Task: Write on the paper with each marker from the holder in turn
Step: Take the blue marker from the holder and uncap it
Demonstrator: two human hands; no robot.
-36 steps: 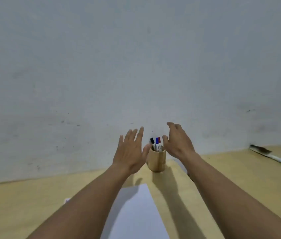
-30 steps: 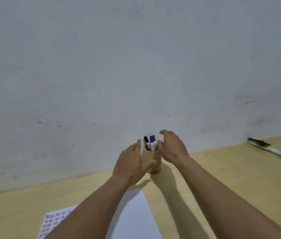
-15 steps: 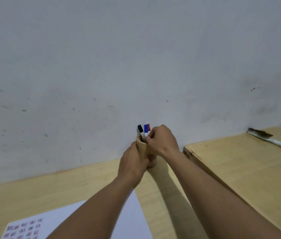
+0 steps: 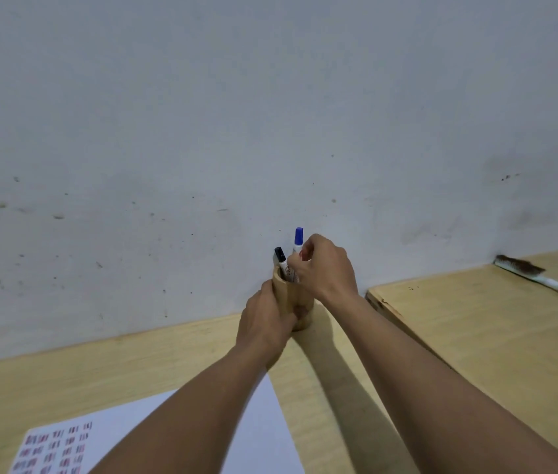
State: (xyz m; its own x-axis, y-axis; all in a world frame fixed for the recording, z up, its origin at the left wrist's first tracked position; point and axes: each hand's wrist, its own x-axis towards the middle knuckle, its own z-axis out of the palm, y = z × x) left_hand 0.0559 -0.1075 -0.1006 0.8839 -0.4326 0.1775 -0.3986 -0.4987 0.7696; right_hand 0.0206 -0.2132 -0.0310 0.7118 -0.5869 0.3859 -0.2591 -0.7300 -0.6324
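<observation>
A round wooden holder point(image 4: 289, 295) stands at the back of the table against the wall. My left hand point(image 4: 264, 325) is wrapped around its left side. My right hand point(image 4: 327, 265) pinches a blue-capped marker point(image 4: 298, 239), which sticks up higher than the black-capped marker point(image 4: 281, 260) beside it in the holder. My right hand hides any third marker. A white sheet of paper point(image 4: 260, 436) lies near me, with rows of small red and blue marks at its lower left point(image 4: 55, 446); my left forearm crosses over it.
The wooden table point(image 4: 76, 378) runs along a pale wall. A second wooden surface point(image 4: 482, 336) butts against it on the right, and a long-handled brush point(image 4: 541, 278) lies at its far edge.
Both hands reached in to the holder; the left closed around it and the right took hold of the blue marker, which now stands higher. The red cap is no longer visible.
</observation>
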